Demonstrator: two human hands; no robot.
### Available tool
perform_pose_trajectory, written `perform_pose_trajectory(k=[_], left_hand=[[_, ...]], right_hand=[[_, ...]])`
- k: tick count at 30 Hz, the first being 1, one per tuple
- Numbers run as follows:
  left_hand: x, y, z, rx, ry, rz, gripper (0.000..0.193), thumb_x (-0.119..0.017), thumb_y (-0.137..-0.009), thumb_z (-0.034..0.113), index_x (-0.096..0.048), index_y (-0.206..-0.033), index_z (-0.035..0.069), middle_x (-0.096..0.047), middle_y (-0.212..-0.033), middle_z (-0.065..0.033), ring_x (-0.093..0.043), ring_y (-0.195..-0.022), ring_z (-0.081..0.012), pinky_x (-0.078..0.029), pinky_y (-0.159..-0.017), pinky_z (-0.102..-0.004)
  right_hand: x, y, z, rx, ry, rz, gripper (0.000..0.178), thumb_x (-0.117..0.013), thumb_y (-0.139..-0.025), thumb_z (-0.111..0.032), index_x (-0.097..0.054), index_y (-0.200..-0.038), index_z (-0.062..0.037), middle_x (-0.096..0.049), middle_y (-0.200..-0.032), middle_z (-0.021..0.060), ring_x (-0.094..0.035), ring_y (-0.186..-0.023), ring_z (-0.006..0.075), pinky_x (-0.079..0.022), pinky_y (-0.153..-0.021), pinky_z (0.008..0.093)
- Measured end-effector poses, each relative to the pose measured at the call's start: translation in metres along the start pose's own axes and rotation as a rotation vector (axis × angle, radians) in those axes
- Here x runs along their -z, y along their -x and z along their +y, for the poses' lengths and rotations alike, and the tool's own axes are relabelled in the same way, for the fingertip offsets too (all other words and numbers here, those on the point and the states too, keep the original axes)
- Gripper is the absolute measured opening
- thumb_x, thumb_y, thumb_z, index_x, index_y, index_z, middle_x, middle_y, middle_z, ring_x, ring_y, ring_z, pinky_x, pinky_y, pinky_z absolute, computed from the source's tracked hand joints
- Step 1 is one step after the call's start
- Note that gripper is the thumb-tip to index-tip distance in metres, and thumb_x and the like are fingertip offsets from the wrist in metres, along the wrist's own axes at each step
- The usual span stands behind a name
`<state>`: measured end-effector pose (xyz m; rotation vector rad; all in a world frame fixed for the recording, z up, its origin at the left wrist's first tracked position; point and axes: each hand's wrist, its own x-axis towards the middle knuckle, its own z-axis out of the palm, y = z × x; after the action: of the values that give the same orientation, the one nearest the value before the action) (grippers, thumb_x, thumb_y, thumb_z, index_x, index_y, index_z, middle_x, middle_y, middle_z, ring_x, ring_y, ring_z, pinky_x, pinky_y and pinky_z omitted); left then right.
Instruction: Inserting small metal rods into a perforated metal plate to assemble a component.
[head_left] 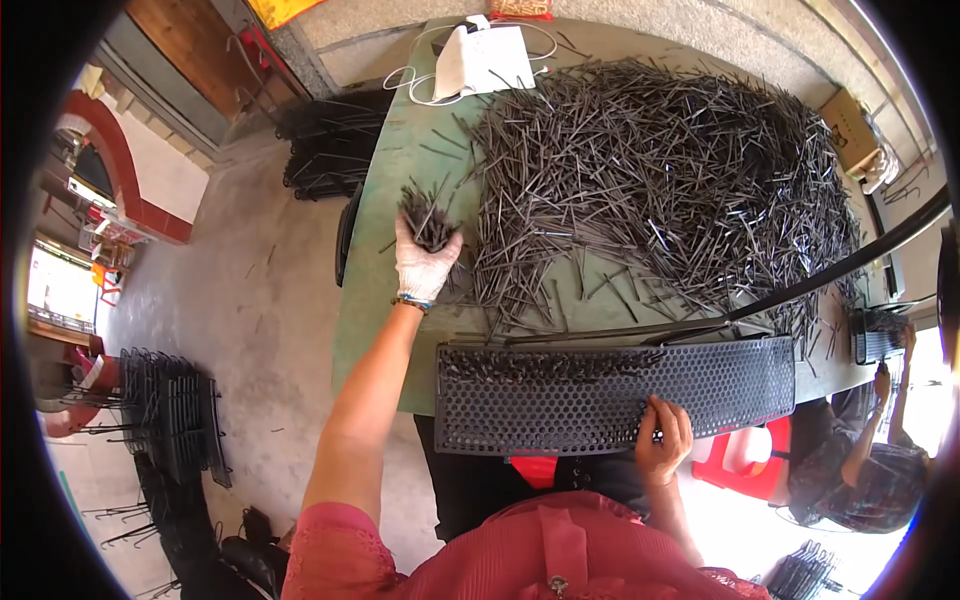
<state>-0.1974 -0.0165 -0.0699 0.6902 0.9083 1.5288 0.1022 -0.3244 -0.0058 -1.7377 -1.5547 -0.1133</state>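
White-gloved left fingers (404, 230) cupped thin black plastic-looking sticks (430, 220), probably against spilling; right fingers (683, 423), grip unclear, overlapped an oblong black perforated plastic-looking panel (570, 415).

1 white box (505, 62) sits at the upper centre of the frame, near 1 red packet (522, 9). 1 cardboard box (850, 132) stands at the upper right. Lower right: 1 red seat (713, 466) and 1 co-worker (868, 478).

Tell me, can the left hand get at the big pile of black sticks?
Probably yes: the left hand is beside the pile, and nothing seems to block the way across the table. It holds a bunch, though, so may have little room for more.
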Motion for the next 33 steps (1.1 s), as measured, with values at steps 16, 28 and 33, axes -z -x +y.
perform_pose_trajectory(k=[16,28,33], left_hand=[[-0.023,-0.001,0.019,-0.186,-0.496,-0.18,0.027,-0.069,-0.078,-0.01,-0.057,-0.099,0.002,-0.065,-0.088,-0.0057,-0.062,-0.077,-0.0148,-0.055,-0.073,-0.0318],[-0.003,-0.007,0.005,-0.172,-0.489,-0.24,0.042,-0.077,-0.076,0.005,-0.058,-0.113,0.0,-0.067,-0.101,-0.0094,-0.063,-0.091,-0.0184,-0.053,-0.083,-0.0295],[-0.046,-0.009,0.073,0.57,-0.717,-0.44,0.02,-0.069,-0.079,0.018,-0.067,-0.082,-0.002,-0.067,-0.079,-0.0114,-0.062,-0.065,-0.0202,-0.05,-0.065,-0.0303]], right_hand=[[-0.002,0.002,0.004,-0.028,0.018,-0.002,0.021,-0.065,-0.076,0.005,-0.069,-0.096,-0.0023,-0.066,-0.087,0.0108,-0.063,-0.074,0.0279,-0.049,-0.066,0.0355],[0.0,-0.005,-0.001,0.033,0.016,0.011,0.022,-0.066,-0.075,0.006,-0.068,-0.095,-0.0023,-0.065,-0.085,0.0106,-0.063,-0.072,0.0281,-0.049,-0.065,0.0357],[0.001,-0.007,-0.002,0.036,0.007,0.017,0.022,-0.066,-0.075,0.006,-0.068,-0.095,-0.0019,-0.065,-0.085,0.0118,-0.063,-0.072,0.0283,-0.049,-0.065,0.0361]])
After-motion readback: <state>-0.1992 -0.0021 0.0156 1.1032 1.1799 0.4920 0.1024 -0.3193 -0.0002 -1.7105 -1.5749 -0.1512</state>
